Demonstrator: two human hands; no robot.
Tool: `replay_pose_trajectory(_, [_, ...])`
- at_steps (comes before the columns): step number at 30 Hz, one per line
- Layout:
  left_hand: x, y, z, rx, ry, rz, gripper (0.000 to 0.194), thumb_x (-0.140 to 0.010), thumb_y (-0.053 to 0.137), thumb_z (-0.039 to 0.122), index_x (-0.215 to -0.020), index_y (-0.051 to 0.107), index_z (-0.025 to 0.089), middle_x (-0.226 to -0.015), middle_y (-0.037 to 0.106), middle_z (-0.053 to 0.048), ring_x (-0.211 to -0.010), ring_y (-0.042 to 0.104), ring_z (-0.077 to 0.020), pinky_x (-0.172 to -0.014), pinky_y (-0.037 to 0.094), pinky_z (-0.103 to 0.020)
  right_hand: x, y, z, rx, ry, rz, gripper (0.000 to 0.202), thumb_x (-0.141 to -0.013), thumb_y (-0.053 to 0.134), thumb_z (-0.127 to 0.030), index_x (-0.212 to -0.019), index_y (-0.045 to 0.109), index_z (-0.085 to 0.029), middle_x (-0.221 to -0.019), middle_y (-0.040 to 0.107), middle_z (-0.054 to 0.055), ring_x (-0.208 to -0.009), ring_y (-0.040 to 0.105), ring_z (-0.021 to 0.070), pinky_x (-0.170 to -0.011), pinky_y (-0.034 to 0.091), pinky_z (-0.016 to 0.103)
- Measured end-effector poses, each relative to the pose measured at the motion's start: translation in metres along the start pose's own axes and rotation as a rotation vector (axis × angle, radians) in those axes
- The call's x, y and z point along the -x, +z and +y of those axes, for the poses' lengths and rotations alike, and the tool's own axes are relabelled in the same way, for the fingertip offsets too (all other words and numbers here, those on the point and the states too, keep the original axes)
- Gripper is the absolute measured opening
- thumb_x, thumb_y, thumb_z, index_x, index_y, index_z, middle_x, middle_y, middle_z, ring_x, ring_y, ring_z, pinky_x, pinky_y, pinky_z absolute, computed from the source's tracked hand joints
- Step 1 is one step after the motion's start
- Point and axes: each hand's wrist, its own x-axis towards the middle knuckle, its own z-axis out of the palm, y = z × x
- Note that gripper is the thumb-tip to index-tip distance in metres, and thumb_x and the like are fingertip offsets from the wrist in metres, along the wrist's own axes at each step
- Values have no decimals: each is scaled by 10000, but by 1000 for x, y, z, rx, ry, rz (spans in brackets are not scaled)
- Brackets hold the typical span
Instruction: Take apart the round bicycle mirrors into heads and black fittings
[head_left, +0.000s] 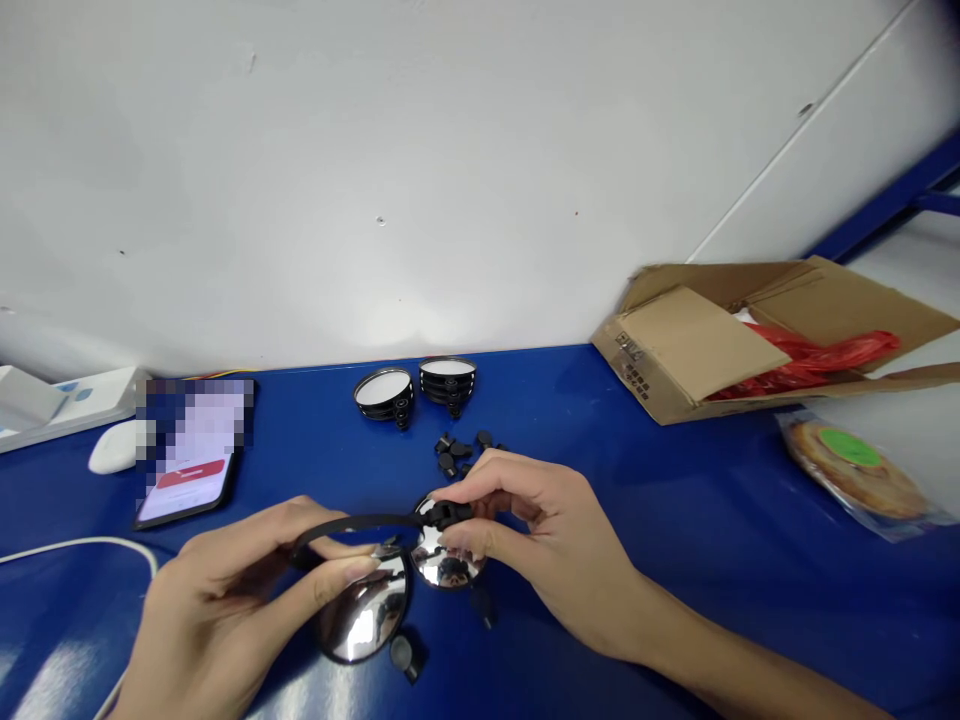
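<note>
My left hand (232, 590) is closed on the black curved rim (360, 522) of what looks like a round mirror seen at a steep angle. At the rim's right end, my right hand (532, 530) pinches a small black joint piece (446, 514) between thumb and fingertips; the piece touches the rim. Below the hands are two round, black-edged mirrors, one (364, 615) under my left thumb and another (450, 560) under my right fingers. Near them on the blue table lie a loose black joint piece (405, 657) and a dark piece (484, 605).
Stacked round mirrors stand in two piles, left (384, 395) and right (448, 382), near the wall. Several small black parts (450, 455) lie before them. Leftward are a phone (196, 455), white mouse (120, 447) and cable (90, 541); rightward, a cardboard box (697, 340) and wrapped flatbread (855, 470).
</note>
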Motion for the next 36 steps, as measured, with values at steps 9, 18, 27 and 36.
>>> replay_pose_trajectory(9, [0, 0, 2, -48, 28, -21, 217, -953, 988, 528, -870, 929, 336, -869, 898, 19, -699, 788, -207, -613, 617, -202, -2, -5, 0, 54, -26, -47, 139, -978, 1016, -387, -1071, 969, -296, -922, 811, 15, -836, 734, 189, -726, 542, 327])
replay_pose_trajectory(18, [-2, -3, -5, -75, 82, -155, 140, -1024, 939, 452, -947, 914, 338, -873, 882, 31, -705, 814, -182, -607, 603, -156, -3, -2, 1, 92, -85, -82, 112, -1021, 983, -360, -1110, 956, -296, -919, 800, -9, -811, 723, 155, -761, 560, 296])
replay_pose_trajectory(27, [-4, 8, -2, 236, -209, -105, 269, -926, 1019, 434, -1136, 938, 286, -866, 906, -16, -681, 868, -245, -642, 759, -265, -1, 0, 4, 245, -290, -95, 224, -1092, 912, -405, -1261, 893, -258, -952, 790, 2, -785, 736, 148, -774, 625, 277])
replay_pose_trajectory(36, [-3, 16, 5, 434, -344, -73, 628, -898, 1035, 443, -1477, 858, 273, -734, 869, -7, -516, 805, -232, -608, 743, -323, -1, -2, 11, 452, -499, -108, 192, -1203, 755, -347, -1291, 836, -196, -1012, 790, 41, -799, 703, 146, -814, 627, 278])
